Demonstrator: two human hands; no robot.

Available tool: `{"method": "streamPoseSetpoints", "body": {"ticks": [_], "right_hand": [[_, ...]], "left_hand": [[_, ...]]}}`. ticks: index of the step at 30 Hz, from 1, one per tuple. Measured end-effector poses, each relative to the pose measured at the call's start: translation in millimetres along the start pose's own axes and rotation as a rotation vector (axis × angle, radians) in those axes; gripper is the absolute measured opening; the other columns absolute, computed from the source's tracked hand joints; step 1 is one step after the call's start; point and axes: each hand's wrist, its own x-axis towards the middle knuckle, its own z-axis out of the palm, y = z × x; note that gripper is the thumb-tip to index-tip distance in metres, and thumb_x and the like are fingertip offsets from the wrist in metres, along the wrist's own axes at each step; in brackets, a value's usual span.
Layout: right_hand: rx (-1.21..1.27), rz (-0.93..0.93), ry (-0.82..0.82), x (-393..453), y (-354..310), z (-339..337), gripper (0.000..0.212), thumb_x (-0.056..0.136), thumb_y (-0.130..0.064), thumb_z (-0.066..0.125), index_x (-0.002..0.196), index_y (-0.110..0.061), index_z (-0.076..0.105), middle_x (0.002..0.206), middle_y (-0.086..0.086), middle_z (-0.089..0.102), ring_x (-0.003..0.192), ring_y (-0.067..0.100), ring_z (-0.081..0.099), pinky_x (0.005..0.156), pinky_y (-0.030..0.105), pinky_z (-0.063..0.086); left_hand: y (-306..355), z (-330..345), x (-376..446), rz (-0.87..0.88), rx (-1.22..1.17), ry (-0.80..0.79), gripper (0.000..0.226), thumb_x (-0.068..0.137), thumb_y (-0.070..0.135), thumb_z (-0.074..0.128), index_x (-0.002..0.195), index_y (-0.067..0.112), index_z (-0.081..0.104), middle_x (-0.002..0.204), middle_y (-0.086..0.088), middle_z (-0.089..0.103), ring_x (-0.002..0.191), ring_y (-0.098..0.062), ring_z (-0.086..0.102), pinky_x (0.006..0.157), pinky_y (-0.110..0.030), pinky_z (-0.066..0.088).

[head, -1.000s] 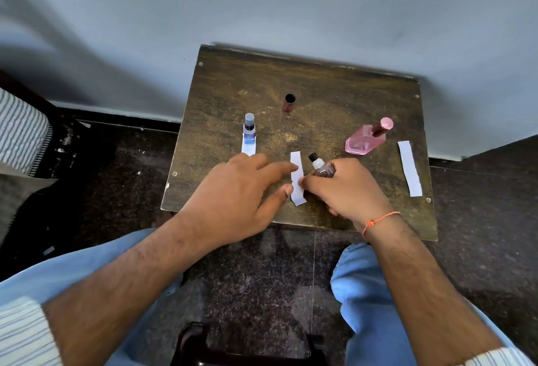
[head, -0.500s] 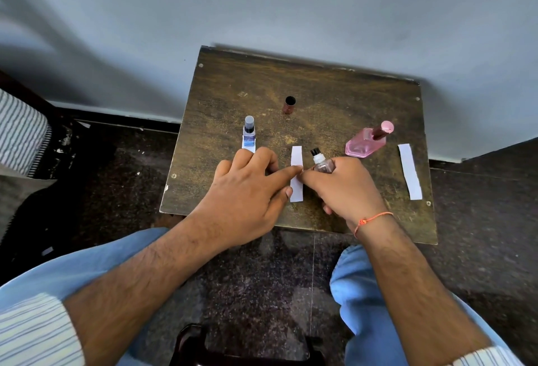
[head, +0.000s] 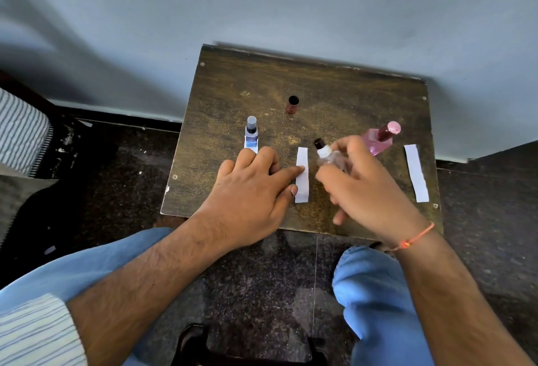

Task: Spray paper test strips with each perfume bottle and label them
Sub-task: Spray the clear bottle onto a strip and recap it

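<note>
On the worn brown wooden counter (head: 349,97), my left hand (head: 250,193) lies flat, grip apart, forefinger pinning the middle white paper strip (head: 302,174). At its three o'clock my right hand (head: 369,188) clamps the small clear spray bottle (head: 330,155); I'd aim the nozzle down squarely. I count three bottles, three strips, one loose cap.

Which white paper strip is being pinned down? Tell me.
The middle white paper strip: the left hand presses a fingertip on its edge. The strip under the blue bottle and the far-right strip lie untouched.
</note>
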Motion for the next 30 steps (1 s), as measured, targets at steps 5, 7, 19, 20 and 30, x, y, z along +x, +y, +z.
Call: {"method": "streamPoseSetpoints", "body": {"ticks": [5,7,19,20,30], "right_hand": [[0.158,-0.230,-0.026,3.1,1.7,8.0,0.026,0.109,-0.021,0.059,0.125,-0.016,0.040,0.112,0.009,0.060,0.094,0.022,0.073,0.066,0.045,0.069],[0.100,-0.302,0.013,8.3,10.8,11.2,0.025,0.110,-0.026,0.058,0.126,-0.015,0.042,0.116,0.001,0.060,0.101,0.020,0.074,0.074,0.047,0.069],[0.079,-0.545,0.312,25.4,24.0,14.9,0.033,0.099,-0.013,0.078,0.130,-0.014,0.070,0.122,-0.005,0.064,0.116,0.005,0.064,0.082,0.021,0.065],[0.069,-0.538,0.315,27.0,25.0,15.7,0.034,0.098,-0.012,0.079,0.131,-0.013,0.070,0.121,-0.005,0.066,0.116,0.002,0.064,0.083,0.018,0.063],[-0.032,-0.474,0.291,34.3,26.6,14.1,0.040,0.099,-0.009,0.076,0.138,-0.016,0.070,0.124,-0.004,0.075,0.117,0.000,0.068,0.085,0.000,0.047]], "left_hand": [[-2.2,0.3,-0.1,-0.013,0.004,-0.002,0.051,0.106,0.059,0.022,0.151,0.049,0.042,0.116,0.011,0.035,0.109,-0.017,0.038,0.096,-0.044,0.043],[-1.7,0.3,0.9,-0.013,0.000,0.001,0.050,0.105,0.059,0.022,0.148,0.048,0.045,0.115,0.011,0.037,0.108,-0.018,0.039,0.095,-0.045,0.045],[-1.5,2.1,1.6,-0.002,0.001,-0.009,0.056,0.105,0.059,0.019,0.157,0.048,0.039,0.119,0.010,0.040,0.111,-0.018,0.041,0.097,-0.045,0.044],[-1.5,1.7,1.8,-0.002,0.000,-0.009,0.056,0.105,0.059,0.020,0.157,0.048,0.039,0.118,0.010,0.040,0.111,-0.018,0.041,0.097,-0.045,0.045],[-5.7,2.8,1.7,0.014,-0.001,0.003,0.053,0.108,0.057,0.024,0.159,0.049,0.037,0.118,0.010,0.039,0.110,-0.017,0.040,0.096,-0.043,0.044]]}}
